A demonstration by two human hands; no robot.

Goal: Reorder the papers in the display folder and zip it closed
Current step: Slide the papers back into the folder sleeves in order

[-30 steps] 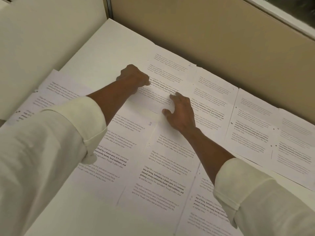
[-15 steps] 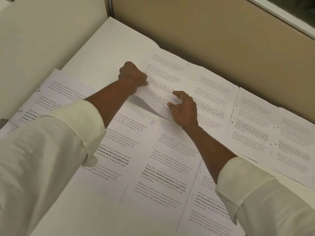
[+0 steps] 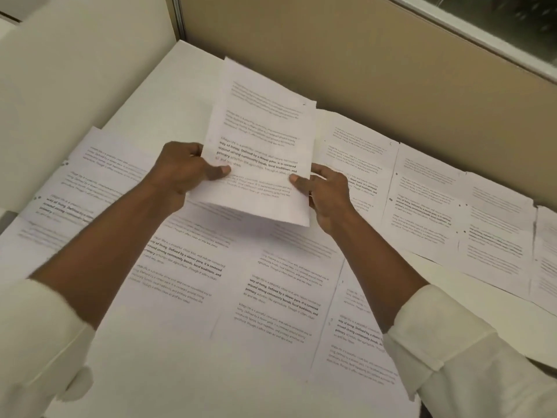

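A printed sheet [image 3: 262,140] is lifted off the desk and tilted up toward me. My left hand [image 3: 184,170] pinches its left edge, thumb on the printed face. My right hand [image 3: 324,191] pinches its lower right edge, thumb on top. Several more printed pages [image 3: 283,291] lie spread flat over the white desk [image 3: 150,372], in a near row and a far row [image 3: 422,188]. No display folder shows in this view.
A beige partition wall [image 3: 391,70] runs along the far side of the desk, and a cream panel [image 3: 75,70] stands at the left. Pages [image 3: 84,182] at the far left overlap each other. A bare strip of desk lies near the front edge.
Both hands worked a far-row sheet loose from the desk, gripped it by its two sides and raised it toward me. The other pages stayed where they were.
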